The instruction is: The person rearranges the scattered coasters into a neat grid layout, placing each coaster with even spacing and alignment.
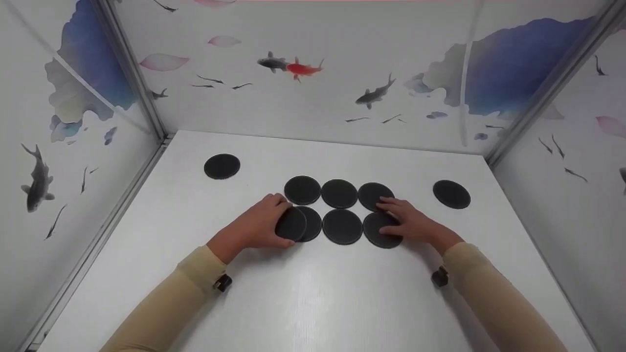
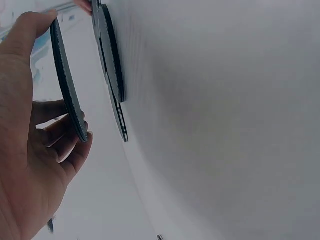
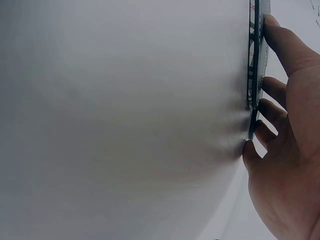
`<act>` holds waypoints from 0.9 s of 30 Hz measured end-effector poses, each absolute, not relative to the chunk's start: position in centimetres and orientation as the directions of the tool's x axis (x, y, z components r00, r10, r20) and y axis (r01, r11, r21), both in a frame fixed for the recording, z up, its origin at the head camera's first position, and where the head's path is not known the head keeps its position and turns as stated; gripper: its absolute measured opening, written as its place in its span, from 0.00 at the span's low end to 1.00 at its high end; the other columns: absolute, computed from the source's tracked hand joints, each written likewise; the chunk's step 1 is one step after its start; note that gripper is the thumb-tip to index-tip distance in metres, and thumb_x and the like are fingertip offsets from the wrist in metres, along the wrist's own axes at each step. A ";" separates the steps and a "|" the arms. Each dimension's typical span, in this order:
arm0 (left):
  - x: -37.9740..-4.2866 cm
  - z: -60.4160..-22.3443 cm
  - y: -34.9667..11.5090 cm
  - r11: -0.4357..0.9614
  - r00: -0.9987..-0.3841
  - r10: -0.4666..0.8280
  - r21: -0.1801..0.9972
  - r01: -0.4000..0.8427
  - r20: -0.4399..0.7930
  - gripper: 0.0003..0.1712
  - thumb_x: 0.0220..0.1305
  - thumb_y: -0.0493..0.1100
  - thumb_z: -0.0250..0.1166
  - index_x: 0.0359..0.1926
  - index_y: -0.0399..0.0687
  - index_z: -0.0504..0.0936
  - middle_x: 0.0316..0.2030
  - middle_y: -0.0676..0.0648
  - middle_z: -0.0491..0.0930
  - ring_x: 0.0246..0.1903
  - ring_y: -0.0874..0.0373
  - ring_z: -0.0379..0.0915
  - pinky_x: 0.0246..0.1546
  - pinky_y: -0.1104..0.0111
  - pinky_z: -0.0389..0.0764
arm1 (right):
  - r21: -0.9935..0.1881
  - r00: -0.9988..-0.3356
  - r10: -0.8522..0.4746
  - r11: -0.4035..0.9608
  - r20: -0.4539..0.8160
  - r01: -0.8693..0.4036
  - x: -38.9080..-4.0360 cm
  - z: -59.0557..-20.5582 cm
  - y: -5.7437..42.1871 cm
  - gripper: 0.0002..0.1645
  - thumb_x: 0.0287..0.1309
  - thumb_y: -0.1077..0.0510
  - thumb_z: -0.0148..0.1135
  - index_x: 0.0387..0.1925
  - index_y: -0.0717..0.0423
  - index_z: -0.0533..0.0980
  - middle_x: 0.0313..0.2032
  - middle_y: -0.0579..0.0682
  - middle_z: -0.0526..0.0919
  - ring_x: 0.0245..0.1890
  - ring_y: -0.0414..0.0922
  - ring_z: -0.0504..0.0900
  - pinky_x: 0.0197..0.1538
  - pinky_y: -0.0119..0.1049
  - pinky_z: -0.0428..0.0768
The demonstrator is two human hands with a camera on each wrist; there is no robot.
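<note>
Sleeves nearest my viewpoint: left sleeve (image 1: 161, 293) and right sleeve (image 1: 494, 293), both reaching over the white counter (image 1: 303, 293).

Left to right, I log:

Far-left disc (image 1: 222, 166): flat, alone, beyond the left hand (image 1: 257, 222).

Left hand: thumb and fingers spread wide across one black disc, the held disc (image 1: 290, 226), pinched by its rim. Left wrist view shows it slightly tilted, clear of the counter and apart from the discs laid there.

Key relation, as I judge it: from overhead, the held disc covers the left part of the front-left disc (image 1: 313, 225), which lies just right of the left fingers. Round pieces, so no long axis to align; the left hand is much the nearer.

Back-left disc (image 1: 302, 189), back-middle disc (image 1: 339, 193) and front-middle disc (image 1: 342, 227): flat, close together, untouched.

Right hand (image 1: 413, 222): fingers loosely spread, gripping nothing that I can see; thumb on the front-right disc (image 1: 375, 235), fingertips at the back-right disc (image 1: 371, 194).

Far-right disc (image 1: 451, 194): flat, well apart from the grouped discs.
</note>
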State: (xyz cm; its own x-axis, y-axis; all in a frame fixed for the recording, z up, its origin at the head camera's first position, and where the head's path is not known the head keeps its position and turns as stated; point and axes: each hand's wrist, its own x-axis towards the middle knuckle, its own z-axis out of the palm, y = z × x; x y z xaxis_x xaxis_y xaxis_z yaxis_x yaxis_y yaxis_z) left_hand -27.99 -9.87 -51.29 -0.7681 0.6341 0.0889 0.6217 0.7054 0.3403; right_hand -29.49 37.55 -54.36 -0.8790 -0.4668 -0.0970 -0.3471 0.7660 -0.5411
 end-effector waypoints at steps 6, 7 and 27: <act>-26.9 -51.9 -9.4 0.690 -0.745 0.662 0.325 0.647 0.076 0.58 0.56 0.72 0.79 0.76 0.38 0.75 0.65 0.44 0.73 0.58 0.53 0.70 0.60 0.58 0.81 | -0.544 -0.877 -0.474 0.759 -0.084 -0.358 -29.5 -54.6 37.6 0.49 0.71 0.40 0.76 0.83 0.55 0.69 0.86 0.60 0.58 0.84 0.65 0.54 0.82 0.67 0.56; -26.7 -52.0 -9.4 0.689 -0.743 0.666 0.324 0.649 0.072 0.59 0.56 0.72 0.78 0.76 0.37 0.74 0.66 0.43 0.73 0.59 0.52 0.70 0.61 0.58 0.81 | -0.547 -0.876 -0.475 0.756 -0.082 -0.359 -29.5 -54.6 37.6 0.49 0.71 0.40 0.76 0.83 0.55 0.69 0.86 0.60 0.58 0.84 0.66 0.54 0.82 0.68 0.56; -24.0 -52.3 -7.5 0.656 -0.685 0.728 0.291 0.696 -0.002 0.60 0.53 0.72 0.80 0.76 0.39 0.75 0.65 0.44 0.72 0.61 0.51 0.71 0.64 0.57 0.80 | -0.530 -0.871 -0.483 0.763 -0.085 -0.371 -29.8 -54.5 37.8 0.51 0.71 0.38 0.76 0.83 0.55 0.68 0.86 0.59 0.57 0.85 0.65 0.53 0.82 0.67 0.55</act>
